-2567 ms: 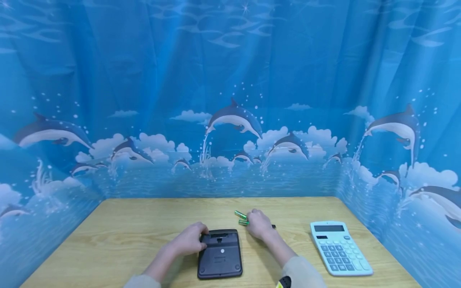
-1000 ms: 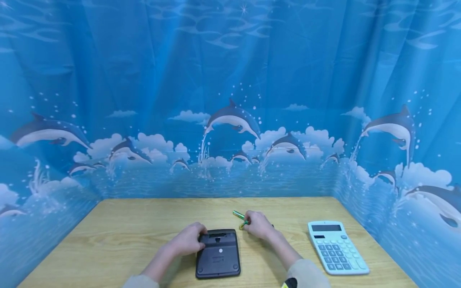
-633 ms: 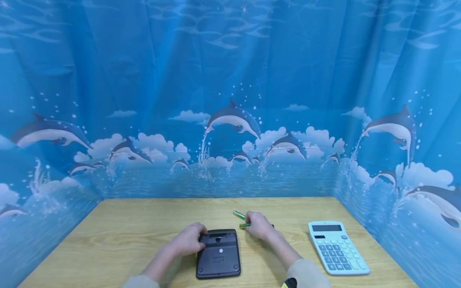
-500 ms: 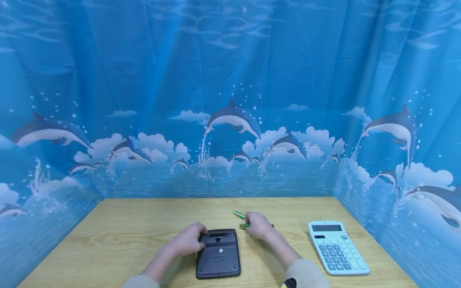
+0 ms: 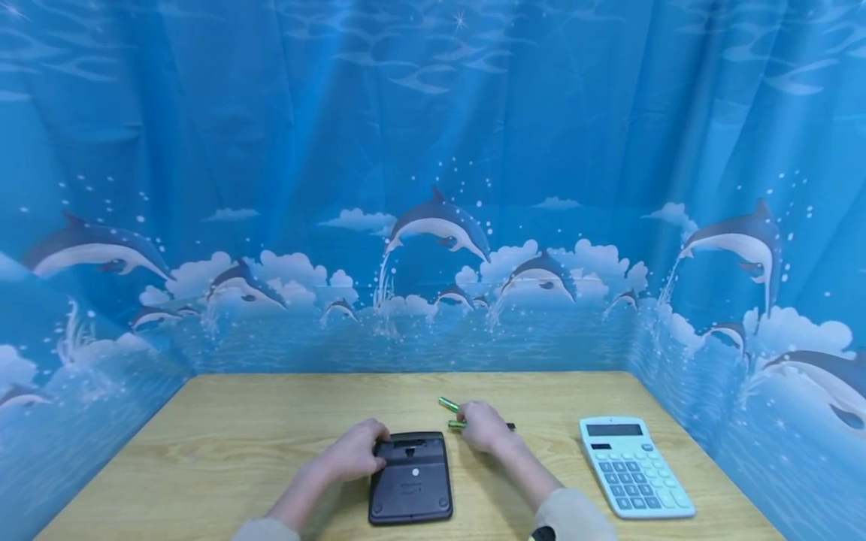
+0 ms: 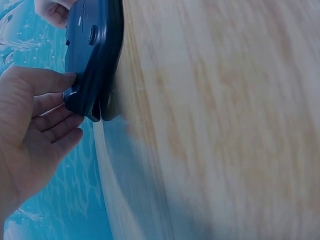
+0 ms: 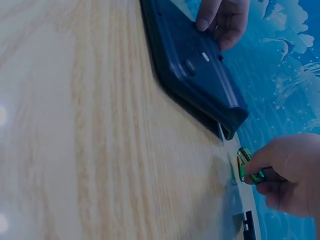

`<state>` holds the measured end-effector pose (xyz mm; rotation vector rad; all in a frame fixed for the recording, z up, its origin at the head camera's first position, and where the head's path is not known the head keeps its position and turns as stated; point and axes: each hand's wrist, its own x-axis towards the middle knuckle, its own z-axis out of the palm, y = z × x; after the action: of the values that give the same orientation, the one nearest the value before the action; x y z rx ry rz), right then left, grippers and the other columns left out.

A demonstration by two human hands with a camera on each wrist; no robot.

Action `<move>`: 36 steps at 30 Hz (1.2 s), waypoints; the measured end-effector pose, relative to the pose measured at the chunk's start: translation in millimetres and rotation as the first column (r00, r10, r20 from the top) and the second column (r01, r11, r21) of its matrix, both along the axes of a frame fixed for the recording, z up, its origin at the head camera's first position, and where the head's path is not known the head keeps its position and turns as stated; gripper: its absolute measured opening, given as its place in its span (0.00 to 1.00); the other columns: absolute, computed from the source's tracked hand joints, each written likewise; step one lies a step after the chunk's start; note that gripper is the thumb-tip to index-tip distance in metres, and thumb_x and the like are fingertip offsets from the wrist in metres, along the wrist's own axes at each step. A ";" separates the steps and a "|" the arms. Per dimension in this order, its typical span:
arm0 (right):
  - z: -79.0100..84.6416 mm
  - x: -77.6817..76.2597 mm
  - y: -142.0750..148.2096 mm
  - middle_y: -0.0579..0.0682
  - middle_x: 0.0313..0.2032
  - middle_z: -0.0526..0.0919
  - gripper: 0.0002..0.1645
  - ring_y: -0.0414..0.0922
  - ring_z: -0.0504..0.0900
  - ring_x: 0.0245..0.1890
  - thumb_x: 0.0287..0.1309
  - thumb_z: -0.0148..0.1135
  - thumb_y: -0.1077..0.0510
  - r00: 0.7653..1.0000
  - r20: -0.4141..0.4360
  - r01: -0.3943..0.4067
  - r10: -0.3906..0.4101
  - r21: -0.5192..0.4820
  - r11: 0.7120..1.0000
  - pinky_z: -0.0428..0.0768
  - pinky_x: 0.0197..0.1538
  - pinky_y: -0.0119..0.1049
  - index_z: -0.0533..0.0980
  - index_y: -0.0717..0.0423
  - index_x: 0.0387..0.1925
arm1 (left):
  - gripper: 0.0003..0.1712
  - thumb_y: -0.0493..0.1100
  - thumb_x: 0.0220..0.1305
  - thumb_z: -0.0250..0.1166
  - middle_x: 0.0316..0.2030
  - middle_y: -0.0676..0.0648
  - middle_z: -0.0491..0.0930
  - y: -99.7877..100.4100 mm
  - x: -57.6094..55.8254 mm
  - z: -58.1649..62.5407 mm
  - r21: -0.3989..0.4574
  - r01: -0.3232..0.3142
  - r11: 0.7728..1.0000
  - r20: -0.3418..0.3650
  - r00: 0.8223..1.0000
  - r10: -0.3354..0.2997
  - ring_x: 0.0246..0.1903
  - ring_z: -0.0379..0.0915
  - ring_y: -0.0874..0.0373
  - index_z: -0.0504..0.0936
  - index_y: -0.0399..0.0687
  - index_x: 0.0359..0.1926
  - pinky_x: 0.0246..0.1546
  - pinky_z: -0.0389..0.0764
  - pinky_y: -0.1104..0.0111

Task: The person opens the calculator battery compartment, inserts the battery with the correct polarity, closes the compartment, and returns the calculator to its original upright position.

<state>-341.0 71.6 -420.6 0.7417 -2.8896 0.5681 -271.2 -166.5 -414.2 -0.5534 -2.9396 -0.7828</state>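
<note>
Face-down device [image 5: 410,505] lies on table [image 5: 203,451], clock centre | left hand [image 5: 355,452] touches its 10 o'clock edge | batteries [image 5: 456,425], 1 o'clock | right hand [image 5: 482,426], 2 | calculator [image 5: 637,467], 3, well apart | curtain [image 5: 419,135], 12, behind table

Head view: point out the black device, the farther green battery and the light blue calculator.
Black device [image 5: 410,482]: head view, on its upturned back.
Farther green battery [image 5: 448,404]: head view, on the exposed part of its casing.
Light blue calculator [image 5: 634,473]: head view, on its keypad.

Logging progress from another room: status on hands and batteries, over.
Left hand holding black device, underside up. Right hand pinching one battery, another battery beside it. Nothing seen between batteries and device; calculator off right.
</note>
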 end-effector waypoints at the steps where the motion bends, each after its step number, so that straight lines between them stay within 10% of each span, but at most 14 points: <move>1: 0.5 0.0 -0.3 0.50 0.29 0.79 0.06 0.49 0.78 0.32 0.46 0.62 0.68 1.000 -0.006 0.002 -0.002 0.000 1.000 0.79 0.39 0.44 0.79 0.58 0.29 | 0.16 0.33 0.45 0.68 0.36 0.43 0.75 0.2 0.4 0.4 0.000 0.000 1.000 0.000 1.000 0.000 0.40 0.72 0.46 0.77 0.35 0.38 0.46 0.75 0.52; 20: 7.7 3.0 -6.1 0.43 0.20 0.72 0.05 0.41 0.69 0.21 0.51 0.64 0.60 1.000 0.004 0.011 -0.010 -0.164 0.986 0.70 0.23 0.34 0.74 0.53 0.25 | 0.17 0.34 0.45 0.68 0.36 0.44 0.75 0.9 0.5 0.9 -0.008 -0.012 1.000 0.008 1.000 0.012 0.40 0.72 0.47 0.78 0.35 0.39 0.45 0.75 0.52; 36: 15.9 7.3 -15.5 0.45 0.27 0.76 0.09 0.43 0.75 0.29 0.44 0.63 0.65 0.996 -0.060 -0.073 0.063 -0.189 0.979 0.77 0.32 0.35 0.76 0.58 0.32 | 0.17 0.34 0.46 0.67 0.38 0.44 0.75 1.4 -1.1 0.4 -0.018 -0.002 1.000 0.010 1.000 0.002 0.41 0.72 0.47 0.78 0.37 0.41 0.47 0.75 0.52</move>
<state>-333.7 56.1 -404.8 0.8159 -2.7195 0.8076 -272.3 -165.1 -413.8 -0.5489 -2.9584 -0.7620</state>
